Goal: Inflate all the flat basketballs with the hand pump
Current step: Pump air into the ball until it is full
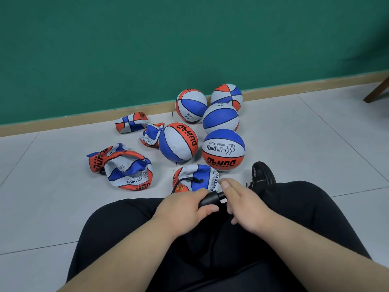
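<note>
The left hand (185, 207) grips the pump (210, 201) just behind the hosed flat ball (202, 175), likely steadying it for strokes. The right hand (244, 207) hangs slack at the pump's end, grasping nothing. Round balls (223, 150) sit beyond that ball, and the other flat ones (128, 169) lie to its left.

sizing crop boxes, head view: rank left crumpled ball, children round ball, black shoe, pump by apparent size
1. left crumpled ball
2. children round ball
3. black shoe
4. pump, mostly hidden
</note>
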